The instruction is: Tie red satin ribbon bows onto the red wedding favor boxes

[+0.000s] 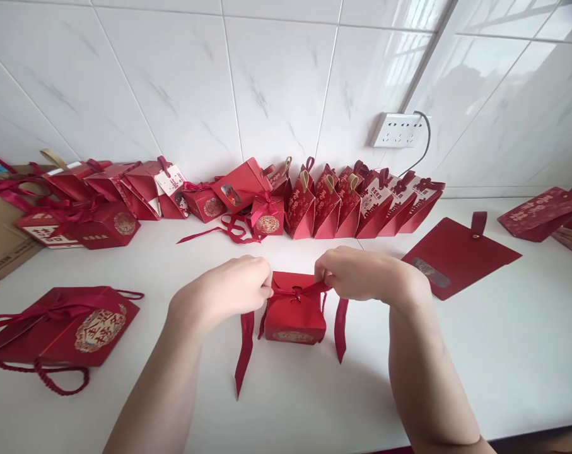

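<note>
Left hand point(229, 287) fingers point(265, 284) pressed together, pinching ribbon point(295, 292) at one side of knot. Right hand point(356, 274) fingers point(322, 274) pinching same ribbon at other side. Ribbon taut over top of small red box point(295, 318), 2 tails trailing onto white tabletop point(503, 353). Box mid-tabletop, between both hands. Flat red bag point(77, 325) at left, flat red pouch point(456, 255) at right, row of red boxes point(333, 202) along tiled wall.
</note>
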